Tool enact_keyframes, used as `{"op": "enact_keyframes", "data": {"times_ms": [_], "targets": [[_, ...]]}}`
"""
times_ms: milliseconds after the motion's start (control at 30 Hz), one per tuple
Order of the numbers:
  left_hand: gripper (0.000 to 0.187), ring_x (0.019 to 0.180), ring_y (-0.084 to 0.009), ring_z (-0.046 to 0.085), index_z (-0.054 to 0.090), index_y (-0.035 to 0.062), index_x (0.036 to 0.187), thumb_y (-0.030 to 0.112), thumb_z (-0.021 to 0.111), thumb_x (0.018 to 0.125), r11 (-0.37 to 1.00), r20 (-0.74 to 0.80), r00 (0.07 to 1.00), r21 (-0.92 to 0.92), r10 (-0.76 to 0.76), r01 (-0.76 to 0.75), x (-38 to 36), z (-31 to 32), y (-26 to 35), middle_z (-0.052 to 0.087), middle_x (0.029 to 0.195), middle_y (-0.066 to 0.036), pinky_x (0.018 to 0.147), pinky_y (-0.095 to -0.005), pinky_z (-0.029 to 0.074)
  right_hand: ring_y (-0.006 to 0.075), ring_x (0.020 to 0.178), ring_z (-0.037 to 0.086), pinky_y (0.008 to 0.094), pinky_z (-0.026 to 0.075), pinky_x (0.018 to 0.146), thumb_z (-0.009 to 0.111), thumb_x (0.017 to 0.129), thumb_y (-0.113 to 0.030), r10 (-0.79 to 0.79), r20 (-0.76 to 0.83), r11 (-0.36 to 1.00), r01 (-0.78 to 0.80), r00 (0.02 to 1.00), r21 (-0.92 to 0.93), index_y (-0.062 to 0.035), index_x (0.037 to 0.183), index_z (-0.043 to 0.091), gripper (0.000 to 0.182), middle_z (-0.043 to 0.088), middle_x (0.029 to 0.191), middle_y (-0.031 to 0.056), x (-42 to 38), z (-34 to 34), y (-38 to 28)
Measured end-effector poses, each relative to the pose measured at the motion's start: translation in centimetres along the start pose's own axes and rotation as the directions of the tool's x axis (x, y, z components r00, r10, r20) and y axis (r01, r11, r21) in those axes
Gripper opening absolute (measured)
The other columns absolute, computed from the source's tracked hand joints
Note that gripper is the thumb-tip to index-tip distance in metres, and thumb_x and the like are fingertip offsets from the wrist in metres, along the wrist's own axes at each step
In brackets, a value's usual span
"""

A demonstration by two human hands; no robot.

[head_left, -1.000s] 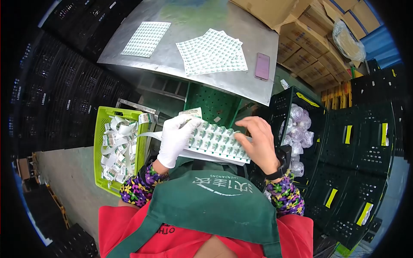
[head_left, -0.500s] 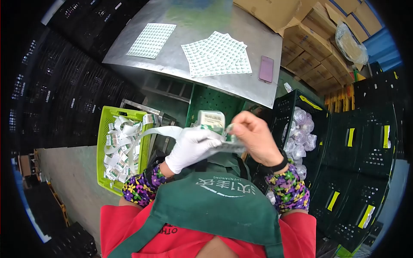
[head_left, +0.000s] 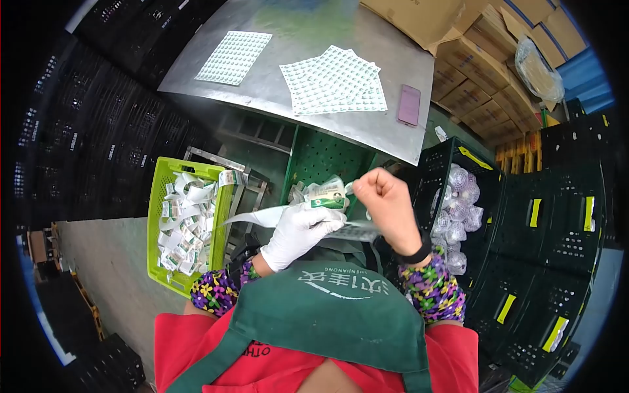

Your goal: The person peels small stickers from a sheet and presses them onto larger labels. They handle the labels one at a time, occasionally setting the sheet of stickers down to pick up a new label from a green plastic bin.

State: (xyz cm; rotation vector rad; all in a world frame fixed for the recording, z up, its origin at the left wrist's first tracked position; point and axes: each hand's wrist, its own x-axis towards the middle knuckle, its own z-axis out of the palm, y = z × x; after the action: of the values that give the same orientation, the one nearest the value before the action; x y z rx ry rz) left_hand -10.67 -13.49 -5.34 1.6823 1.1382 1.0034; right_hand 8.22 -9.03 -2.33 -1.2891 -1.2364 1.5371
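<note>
My left hand (head_left: 301,230), in a white glove, is closed on a green-and-white label (head_left: 327,195), with a white strip (head_left: 257,217) trailing from it to the left. My bare right hand (head_left: 388,204) is pinched just right of the label, on something small and pale that I cannot make out. Under my hands lies a sheet (head_left: 347,230), partly hidden. To the left stands a lime-green basket (head_left: 154,226) with many labels and white strips (head_left: 189,229) in it.
Ahead is a metal table (head_left: 262,78) with sticker sheets (head_left: 335,82) and a phone (head_left: 409,105). At right, a black crate (head_left: 429,187) holds net-wrapped items (head_left: 457,213). Cardboard boxes (head_left: 468,69) are stacked behind it. A green crate (head_left: 327,156) sits below the table edge.
The label between my hands has tilted and turned. The white strip now hangs lower and no longer reaches over the basket. My right hand has moved slightly right and down.
</note>
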Motion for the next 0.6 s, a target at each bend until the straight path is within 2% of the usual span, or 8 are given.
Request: {"op": "enact_keyframes", "data": {"times_ms": [133, 200, 233, 333, 367, 467, 533, 600], "targets": [[0.015, 0.071, -0.0259, 0.067, 0.073, 0.0083, 0.09, 0.018, 0.075, 0.078, 0.998, -0.054, 0.998, 0.063, -0.014, 0.018, -0.1, 0.3, -0.3, 0.069, 0.078, -0.01, 0.064, -0.034, 0.052, 0.0001, 0.057, 0.043, 0.0201, 0.035, 0.051, 0.067, 0.089, -0.014, 0.03, -0.048, 0.996, -0.034, 0.998, -0.077, -0.0002, 0.084, 0.061, 0.016, 0.055, 0.064, -0.0049, -1.2, 1.5, 1.1], [0.016, 0.071, -0.0269, 0.066, 0.073, 0.0091, 0.09, 0.018, 0.076, 0.078, 0.991, -0.026, 1.0, 0.13, -0.015, 0.018, -0.1, 0.2, 0.5, 0.068, 0.078, -0.011, 0.064, -0.0346, 0.052, 0.0033, 0.053, 0.044, 0.0243, 0.036, 0.05, 0.069, 0.087, -0.021, -0.038, -0.089, 0.959, 0.011, 0.995, -0.284, -0.0021, 0.085, 0.062, 0.02, 0.054, 0.06, -0.0012, -1.3, 2.0, 1.1], [0.017, 0.07, -0.028, 0.066, 0.073, 0.0099, 0.091, 0.019, 0.077, 0.077, 0.98, -0.002, 1.0, 0.197, -0.019, 0.019, -0.2, 0.2, 0.8, 0.067, 0.078, -0.011, 0.063, -0.0352, 0.051, 0.0065, 0.051, 0.046, 0.0278, 0.037, 0.05, 0.069, 0.086, -0.027, -0.051, -0.091, 0.835, -0.008, 0.995, -0.55, -0.0037, 0.088, 0.062, 0.024, 0.053, 0.059, 0.0017, -1.4, 1.7, 0.2], [0.016, 0.076, -0.0215, 0.068, 0.073, 0.005, 0.091, 0.014, 0.076, 0.078, 0.994, -0.018, 0.999, 0.107, 0.03, -0.028, -0.3, 0.4, 0.1, 0.071, 0.083, -0.009, 0.068, -0.031, 0.052, 0.0073, 0.051, 0.046, 0.0284, 0.037, 0.049, 0.068, 0.087, -0.031, -0.117, -0.108, 0.807, 0.031, 0.987, -0.59, -0.0024, 0.087, 0.061, 0.029, 0.053, 0.059, 0.0017, -0.9, 0.6, 0.2], [0.016, 0.076, -0.0215, 0.068, 0.073, 0.005, 0.091, 0.014, 0.076, 0.078, 0.994, -0.018, 0.999, 0.109, 0.03, -0.028, -0.3, 0.2, 0.1, 0.071, 0.083, -0.009, 0.068, -0.031, 0.052, 0.0052, 0.054, 0.045, 0.0264, 0.036, 0.049, 0.068, 0.089, -0.027, -0.004, 0.062, 0.957, 0.022, 0.998, -0.288, -0.0016, 0.086, 0.059, 0.028, 0.053, 0.06, -0.0014, -0.2, 0.1, 1.2], [0.013, 0.079, -0.0205, 0.069, 0.073, 0.0048, 0.09, 0.013, 0.075, 0.079, 0.998, 0.087, 0.996, 0.046, 0.034, -0.038, -0.1, 0.0, 0.4, 0.072, 0.085, -0.009, 0.07, -0.0295, 0.053, 0.0028, 0.058, 0.043, 0.0236, 0.035, 0.05, 0.067, 0.091, -0.02, 0.05, 0.202, 0.996, -0.034, 0.978, -0.079, -0.001, 0.087, 0.059, 0.022, 0.054, 0.064, -0.0044, -0.1, 0.0, 1.6], [0.011, 0.079, -0.0202, 0.069, 0.072, 0.0038, 0.089, 0.012, 0.073, 0.082, 0.996, 0.204, 0.979, -0.09, 0.021, -0.003, 0.2, 0.4, 0.9, 0.072, 0.085, -0.009, 0.072, -0.0287, 0.053, 0.0017, 0.066, 0.047, 0.0197, 0.038, 0.058, 0.061, 0.095, -0.013, -0.036, 0.047, 0.994, 0.031, 0.998, 0.103, 0.0001, 0.091, 0.059, 0.014, 0.058, 0.075, -0.0045, 0.8, 0.0, 0.2], [0.01, 0.079, -0.0194, 0.069, 0.072, 0.0024, 0.088, 0.011, 0.07, 0.084, 0.999, 0.213, 0.976, 0.0, -0.035, 0.035, -0.6, 0.8, 0.6, 0.072, 0.086, -0.009, 0.073, -0.0279, 0.052, 0.0023, 0.072, 0.05, 0.0191, 0.041, 0.066, 0.059, 0.097, -0.014, -0.039, -0.042, 0.972, 0.048, 0.998, 0.228, 0.0007, 0.092, 0.06, 0.015, 0.06, 0.081, -0.0032, 2.1, -0.5, -0.5]]}}
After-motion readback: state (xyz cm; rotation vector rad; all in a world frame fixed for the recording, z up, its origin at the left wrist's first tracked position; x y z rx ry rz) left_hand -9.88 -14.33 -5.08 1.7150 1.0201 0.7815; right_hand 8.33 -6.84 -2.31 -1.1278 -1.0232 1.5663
